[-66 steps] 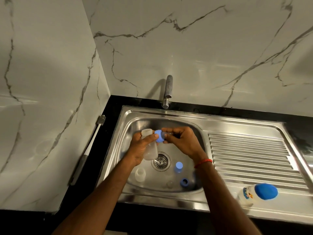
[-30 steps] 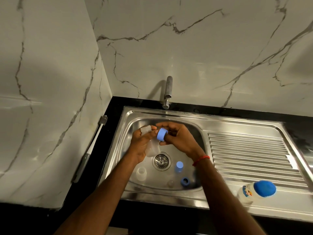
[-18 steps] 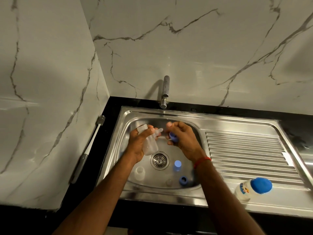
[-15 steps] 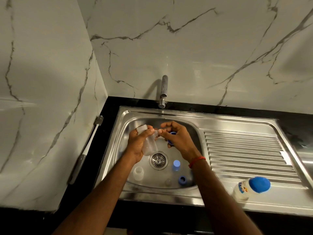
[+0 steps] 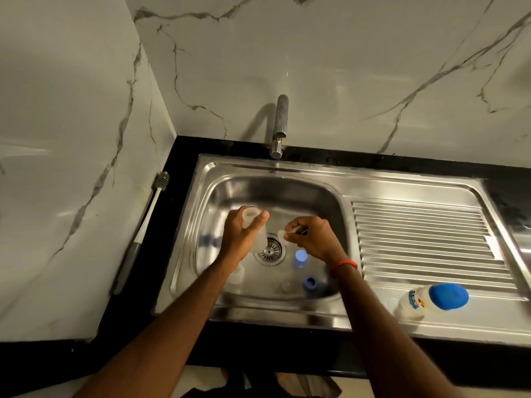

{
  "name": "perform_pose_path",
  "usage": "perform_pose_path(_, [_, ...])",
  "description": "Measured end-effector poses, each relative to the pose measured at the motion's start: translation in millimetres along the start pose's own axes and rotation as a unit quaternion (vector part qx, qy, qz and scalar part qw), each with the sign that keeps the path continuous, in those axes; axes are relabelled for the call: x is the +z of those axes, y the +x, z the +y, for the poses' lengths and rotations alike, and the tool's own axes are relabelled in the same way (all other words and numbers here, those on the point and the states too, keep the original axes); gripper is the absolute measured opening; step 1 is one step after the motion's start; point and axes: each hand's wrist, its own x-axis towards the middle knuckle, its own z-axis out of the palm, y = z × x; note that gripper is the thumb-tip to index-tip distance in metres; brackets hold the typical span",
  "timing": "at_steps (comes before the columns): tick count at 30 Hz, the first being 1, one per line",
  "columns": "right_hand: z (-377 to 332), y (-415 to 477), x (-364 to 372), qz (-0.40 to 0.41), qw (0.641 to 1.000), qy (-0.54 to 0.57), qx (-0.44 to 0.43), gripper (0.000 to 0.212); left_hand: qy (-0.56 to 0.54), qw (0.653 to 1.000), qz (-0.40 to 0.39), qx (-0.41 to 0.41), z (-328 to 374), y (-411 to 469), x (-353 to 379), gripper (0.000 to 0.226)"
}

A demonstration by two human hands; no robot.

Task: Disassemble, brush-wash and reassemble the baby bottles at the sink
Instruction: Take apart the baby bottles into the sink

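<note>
Here, gripping a clear bottle body [image 5: 249, 214] in the curled left hand [image 5: 241, 237], pinching a clear teat [image 5: 283, 234] in the right hand [image 5: 311, 239], both over the sink [image 5: 273, 191]; below, a blue cap [image 5: 300, 258] and blue ring [image 5: 309, 282].

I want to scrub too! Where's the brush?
In the head view, the brush lies on the black counter left of the sink, beside the marble wall.

Both forearms reach forward side by side, the hands a little apart. The left hand [image 5: 240, 237] curls its fingers round a clear bottle [image 5: 261, 239], thumb up near the rim. The right hand [image 5: 313, 239], knuckles up, pinches a small clear piece [image 5: 282, 234] in its bent fingertips
</note>
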Motion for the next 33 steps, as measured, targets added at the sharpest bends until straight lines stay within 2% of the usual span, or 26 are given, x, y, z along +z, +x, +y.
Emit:
perform_pose_path(3, [30,7,10,-0.028,0.997,-0.072,0.015,0.016,0.116,0.992,-0.04,0.012,-21,2,8,0.038])
perform_pose_path(8, [50,23,30,-0.058,0.991,-0.116,0.019,0.014,0.183,0.977,-0.112,-0.004,-43,5,9,0.05])
perform_pose_path(12, [57,45,51,-0.061,0.989,-0.133,0.027,0.024,0.228,0.97,-0.079,-0.023,-58,19,5,0.051])
perform_pose_path(21, [58,105,106,-0.086,0.988,-0.13,0.016,0.026,0.29,0.956,-0.031,-0.032,-80,51,-13,0.056])
perform_pose_path(29, [65,122,148,-0.129,0.983,-0.13,0.023,0.023,0.246,0.969,-0.001,0.004,-64,59,-35,0.054])
perform_pose_path(33, [68,118,158,-0.147,0.979,-0.139,0.025,0.023,0.295,0.953,-0.067,-0.025,-50,53,-50,0.052])
